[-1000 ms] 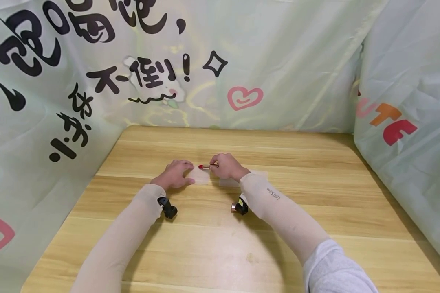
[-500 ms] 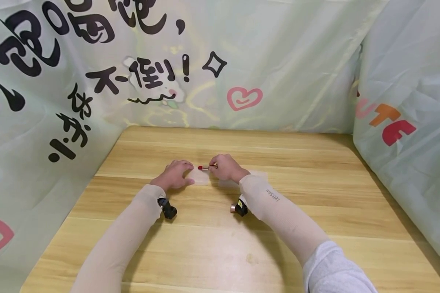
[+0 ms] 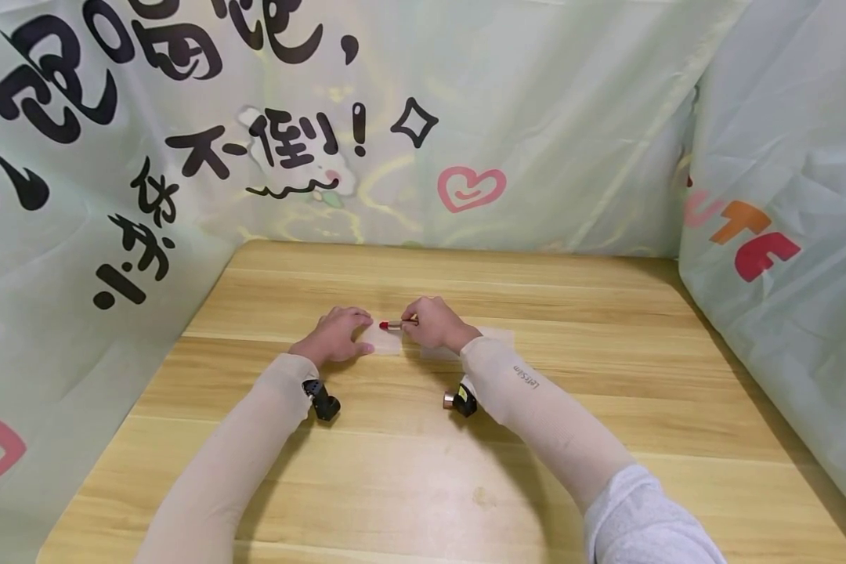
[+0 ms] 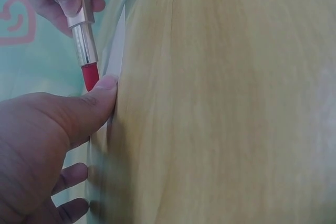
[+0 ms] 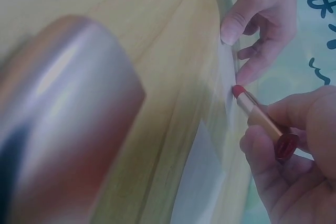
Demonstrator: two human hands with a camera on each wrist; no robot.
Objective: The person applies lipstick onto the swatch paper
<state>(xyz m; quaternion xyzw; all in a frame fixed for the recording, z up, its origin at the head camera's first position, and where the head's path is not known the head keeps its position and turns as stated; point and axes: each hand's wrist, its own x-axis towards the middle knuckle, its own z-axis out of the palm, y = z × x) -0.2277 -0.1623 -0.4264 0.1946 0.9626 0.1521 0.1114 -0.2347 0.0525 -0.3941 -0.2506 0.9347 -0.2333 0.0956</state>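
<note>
My right hand (image 3: pixel 435 322) pinches a lipstick (image 5: pixel 258 115) between thumb and fingers. Its red tip points left and is right at a small thin white sheet (image 3: pixel 386 341) in the head view. On that sheet's left side rests my left hand (image 3: pixel 336 334), thumb and fingers spread along its edge. In the left wrist view the left thumb (image 4: pixel 100 98) overlaps the lipstick's tip. A second white sheet (image 5: pixel 198 179) lies under the right wrist, partly hidden by it in the head view.
A shiny rose-gold cylinder (image 3: pixel 449 400) shows beside the right wrist camera (image 3: pixel 467 399); it looms large and blurred in the right wrist view. The wooden table (image 3: pixel 395 486) is bounded by printed cloth (image 3: pixel 564 141) at the back and both sides.
The lipstick's red tip has shifted slightly toward the person and a touch left over the sheet. The left hand stays where it was.
</note>
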